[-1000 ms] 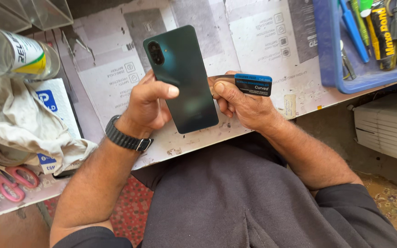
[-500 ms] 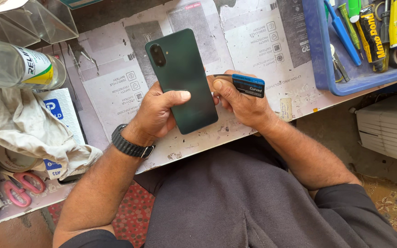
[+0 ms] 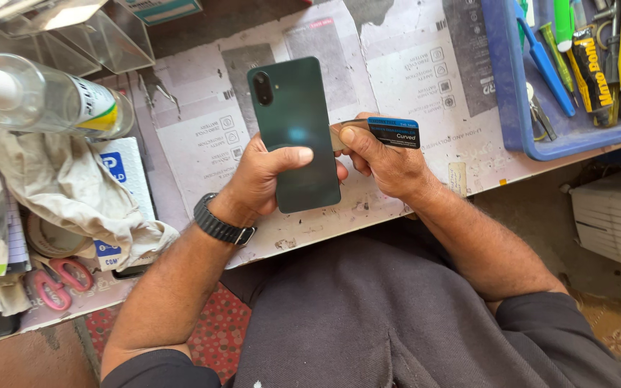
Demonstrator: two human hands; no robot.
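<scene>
Two hands over a bench covered in worn printed paper sheets (image 3: 203,144), grey patches where the ink has rubbed off. Far left: clear plastic bottle (image 3: 44,97) lying on its side, crumpled off-white rag (image 3: 66,194) below it, pink-handled scissors (image 3: 55,280) at the bench edge. Left hand (image 3: 264,179), ribbed black watch (image 3: 221,224) on the wrist, is closed around a phone (image 3: 296,133): thumb laid across the back, fingers wrapped behind. Phone is a slim dark green slab, matte back facing up, rounded corners, camera lenses at top left, held over the bench centre. Right hand (image 3: 382,162) pinches a small flat blue card (image 3: 394,131) between thumb and fingers, card edge meeting the phone's right side. Can't tell whether it's in the seam. Far right: blue plastic tray (image 3: 504,93) with a blue tool, green marker and glue tubes.
</scene>
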